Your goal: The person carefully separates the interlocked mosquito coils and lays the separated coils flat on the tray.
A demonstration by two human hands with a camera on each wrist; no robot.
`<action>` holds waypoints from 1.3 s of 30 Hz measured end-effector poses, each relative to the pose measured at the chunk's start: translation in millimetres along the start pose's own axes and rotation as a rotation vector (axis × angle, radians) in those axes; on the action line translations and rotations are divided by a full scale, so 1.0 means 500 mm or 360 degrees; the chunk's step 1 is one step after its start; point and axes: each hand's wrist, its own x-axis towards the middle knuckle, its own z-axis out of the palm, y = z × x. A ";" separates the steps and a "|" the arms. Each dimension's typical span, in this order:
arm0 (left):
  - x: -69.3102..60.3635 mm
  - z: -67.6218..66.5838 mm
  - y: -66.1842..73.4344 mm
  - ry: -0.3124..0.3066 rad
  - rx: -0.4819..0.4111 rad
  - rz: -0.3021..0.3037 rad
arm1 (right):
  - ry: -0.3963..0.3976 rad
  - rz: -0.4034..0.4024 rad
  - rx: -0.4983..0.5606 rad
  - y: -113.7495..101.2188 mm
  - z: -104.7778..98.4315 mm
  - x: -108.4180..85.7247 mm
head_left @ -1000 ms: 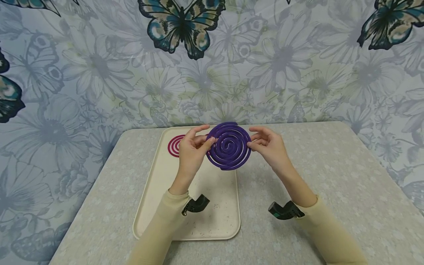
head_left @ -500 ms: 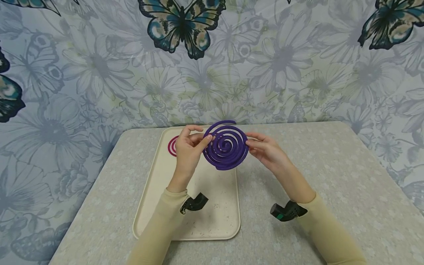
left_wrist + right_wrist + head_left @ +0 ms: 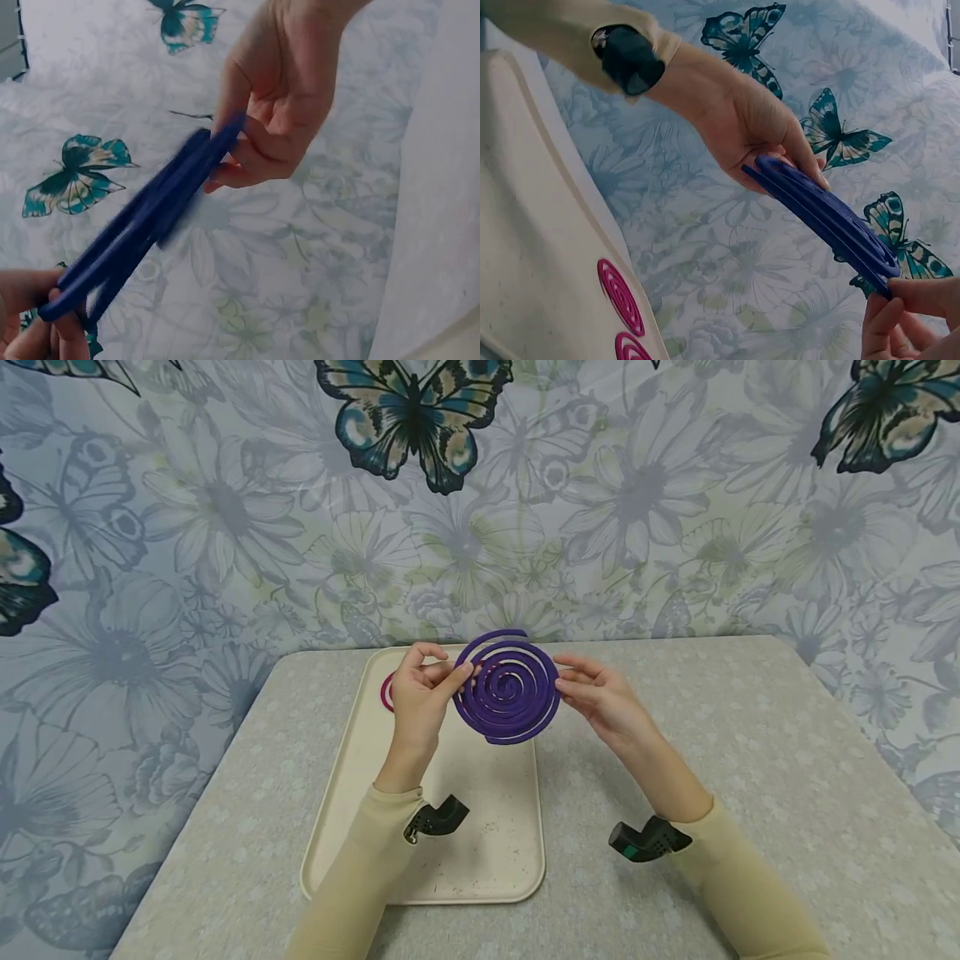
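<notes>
A purple spiral mosquito coil [image 3: 517, 727] is held up in the air above the tray. It looks like two nested spirals, with one outer end standing loose at the top. My left hand [image 3: 417, 697] pinches its left edge between thumb and fingers. On the opposite edge, my right hand [image 3: 606, 700] pinches with thumb and fingertips. Seen edge-on in the left wrist view, the purple coil [image 3: 142, 214] splits into several slanted strands. Two pink mosquito coils [image 3: 621, 297] lie on the tray; the head view shows just a sliver of pink behind my left hand.
A cream rectangular tray [image 3: 480, 860] with dark crumbs lies on the patterned grey tablecloth [image 3: 697, 718]. Behind the table rises a wall covering with flowers and butterflies [image 3: 414, 422]. Black wrist cameras [image 3: 438, 817] stick out from both cuffs.
Both hands have shifted slightly left with the purple coil. Its top outer end has spread away from the rest, opening gaps between the turns. My left hand now covers more of the pink coil.
</notes>
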 end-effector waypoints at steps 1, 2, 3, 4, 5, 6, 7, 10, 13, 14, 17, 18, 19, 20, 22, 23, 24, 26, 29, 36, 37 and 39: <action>0.001 -0.001 0.000 0.0008 -0.0006 -0.0033 | 0.0028 -0.0055 -0.0092 0.001 0.001 0.000; 0.002 -0.003 0.000 0.0019 -0.0017 -0.0076 | 0.0058 -0.0106 -0.0187 0.002 0.001 0.001; 0.004 -0.004 0.000 0.0033 -0.0026 -0.0119 | 0.0093 -0.0140 -0.0263 0.003 0.001 0.001; 0.005 -0.005 0.000 0.0049 -0.0035 -0.0161 | 0.0123 -0.0154 -0.0309 0.004 0.000 0.001; 0.006 -0.007 0.000 0.0067 -0.0038 -0.0197 | 0.0149 -0.0146 -0.0317 0.005 -0.001 0.002; 0.008 -0.009 0.000 0.0086 -0.0035 -0.0223 | 0.0161 -0.0126 -0.0295 0.005 -0.001 0.003; 0.009 -0.010 -0.001 0.0104 -0.0029 -0.0243 | 0.0167 -0.0090 -0.0258 0.005 -0.002 0.004; 0.012 -0.014 -0.001 0.0148 0.0021 -0.0237 | 0.0174 0.0010 -0.0140 0.005 -0.005 0.008; 0.014 -0.016 -0.001 0.0171 0.0046 -0.0214 | 0.0179 0.0039 -0.0110 0.004 -0.007 0.010; 0.014 -0.016 -0.001 0.0175 0.0046 -0.0210 | 0.0182 0.0040 -0.0109 0.004 -0.008 0.010; 0.017 -0.019 0.001 0.0188 0.0059 -0.0220 | 0.0199 0.0031 -0.0107 0.001 -0.009 0.010; 0.018 -0.020 0.001 0.0193 0.0073 -0.0231 | 0.0201 0.0026 -0.0112 0.000 -0.009 0.010; 0.019 -0.022 0.001 0.0199 0.0089 -0.0241 | 0.0206 0.0023 -0.0112 -0.001 -0.009 0.010; 0.020 -0.025 0.001 0.0200 0.0109 -0.0249 | 0.0212 0.0022 -0.0114 -0.002 -0.010 0.010; 0.024 -0.031 0.000 0.0206 0.0161 -0.0266 | 0.0219 0.0024 -0.0115 -0.003 -0.011 0.011; 0.025 -0.034 0.000 0.0205 0.0186 -0.0272 | 0.0221 0.0023 -0.0114 -0.002 -0.012 0.011; 0.027 -0.038 -0.001 0.0201 0.0196 -0.0275 | 0.0220 0.0023 -0.0117 -0.002 -0.013 0.011; 0.031 -0.045 -0.001 0.0194 0.0208 -0.0278 | 0.0224 0.0023 -0.0113 -0.002 -0.013 0.012; 0.039 -0.058 -0.001 0.0189 0.0195 -0.0290 | 0.0226 0.0026 -0.0104 -0.001 -0.013 0.014; 0.062 -0.099 0.006 0.0227 0.0154 -0.0358 | 0.0249 0.0041 -0.0082 0.006 -0.016 0.019; 0.065 -0.107 0.008 0.0213 0.0168 -0.0378 | 0.0249 0.0045 -0.0090 0.007 -0.016 0.020; 0.071 -0.124 0.011 0.0159 0.0223 -0.0422 | 0.0249 0.0050 -0.0089 0.011 -0.016 0.022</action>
